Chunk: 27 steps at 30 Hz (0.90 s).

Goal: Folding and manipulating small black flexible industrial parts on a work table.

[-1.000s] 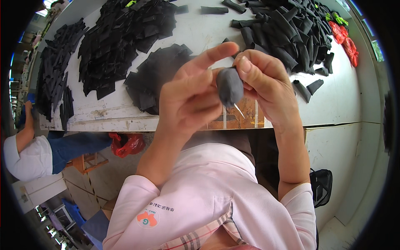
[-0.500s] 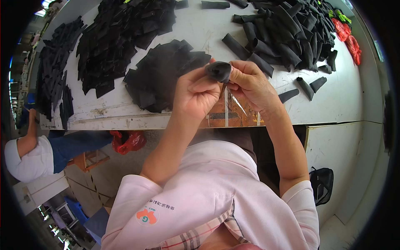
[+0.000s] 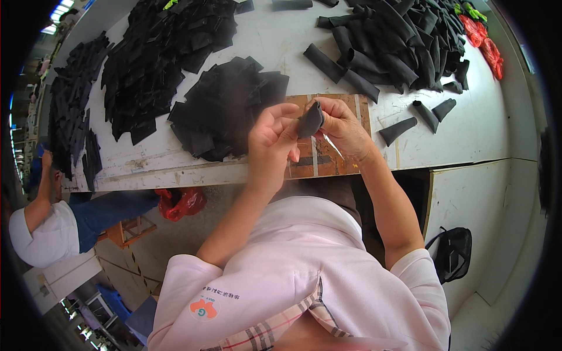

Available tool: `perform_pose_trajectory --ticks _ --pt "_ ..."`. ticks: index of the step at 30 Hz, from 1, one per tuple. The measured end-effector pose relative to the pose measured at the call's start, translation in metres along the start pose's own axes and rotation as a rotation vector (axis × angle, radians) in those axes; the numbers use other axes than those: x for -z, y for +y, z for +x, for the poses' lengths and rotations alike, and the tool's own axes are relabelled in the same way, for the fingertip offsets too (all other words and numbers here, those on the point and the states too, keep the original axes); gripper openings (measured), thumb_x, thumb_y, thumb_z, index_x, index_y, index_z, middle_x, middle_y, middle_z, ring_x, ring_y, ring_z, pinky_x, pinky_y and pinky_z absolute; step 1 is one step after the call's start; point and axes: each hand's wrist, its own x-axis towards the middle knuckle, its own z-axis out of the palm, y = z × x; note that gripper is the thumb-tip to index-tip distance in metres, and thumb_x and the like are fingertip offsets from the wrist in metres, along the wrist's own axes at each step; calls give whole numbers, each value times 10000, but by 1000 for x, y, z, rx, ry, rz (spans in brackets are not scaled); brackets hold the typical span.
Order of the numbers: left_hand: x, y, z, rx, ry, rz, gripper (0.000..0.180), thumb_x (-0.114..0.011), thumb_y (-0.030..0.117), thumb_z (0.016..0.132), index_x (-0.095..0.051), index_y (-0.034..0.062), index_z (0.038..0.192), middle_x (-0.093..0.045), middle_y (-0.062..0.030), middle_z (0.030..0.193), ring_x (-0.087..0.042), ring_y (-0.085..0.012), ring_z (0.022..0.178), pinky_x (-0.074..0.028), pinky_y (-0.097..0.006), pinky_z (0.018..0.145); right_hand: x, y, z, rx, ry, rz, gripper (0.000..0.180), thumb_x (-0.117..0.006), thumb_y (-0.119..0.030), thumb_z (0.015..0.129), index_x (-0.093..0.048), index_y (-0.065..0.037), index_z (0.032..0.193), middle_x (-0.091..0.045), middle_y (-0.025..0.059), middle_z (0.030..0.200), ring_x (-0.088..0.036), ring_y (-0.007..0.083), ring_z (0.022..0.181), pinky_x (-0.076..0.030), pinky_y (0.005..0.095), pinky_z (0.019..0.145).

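Observation:
A short black fabric tube [image 3: 311, 121] is held up between my two hands, its rolled end bent over. My left hand [image 3: 268, 143] pinches its left side with the thumb, while the other fingers are partly spread. On the other side, my right hand [image 3: 346, 130] grips the tube's edge with thumb and fingers. A thin, pointed metal tool [image 3: 333, 146] sticks out below the right fingers; its handle is hidden, so its kind is unclear. Both hands are over a worn brown board [image 3: 362, 106] at the table's near edge.
Flat black pieces lie in a near pile [image 3: 219, 108], a larger pile [image 3: 146, 70] and a far-left pile [image 3: 76, 88]. Black tubes are heaped [image 3: 398, 44] at back right, with several loose ones nearer. Red plastic bags [image 3: 483, 44] lie beyond. Another person [image 3: 47, 234] works at left.
The tube has turned, so its open end no longer faces up at me. My left fingers have spread and shifted lower; my right hand stays on the tube with the pointed tool.

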Motion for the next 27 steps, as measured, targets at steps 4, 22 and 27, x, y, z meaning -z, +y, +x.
perform_pose_trajectory --ticks 4,22,27 --pt "-9 21 4 -570 47 733 253 -530 81 845 -481 -16 1074 -564 -83 909 -507 -108 859 -427 -234 762 -6 -4 1 77 59 -131 360 -510 -362 858 -521 -27 726 -435 -34 593 -405 39 570 -345 189 507" --pt "-19 30 16 -176 -159 -15 132 -611 26 770 -571 -2 893 -590 -64 852 -537 -91 783 -448 -211 686 -20 -30 -18 368 162 -1297 271 -644 -289 728 -510 -58 679 -534 84 608 -543 268 614 -414 369 515" --pt "-35 30 19 -349 -164 743 102 -658 -29 702 -570 5 741 -570 -29 715 -509 -48 651 -424 -191 573 -3 11 -22 360 174 -768 157 -572 -112 735 -481 -20 647 -526 127 619 -512 324 578 -409 389 501"
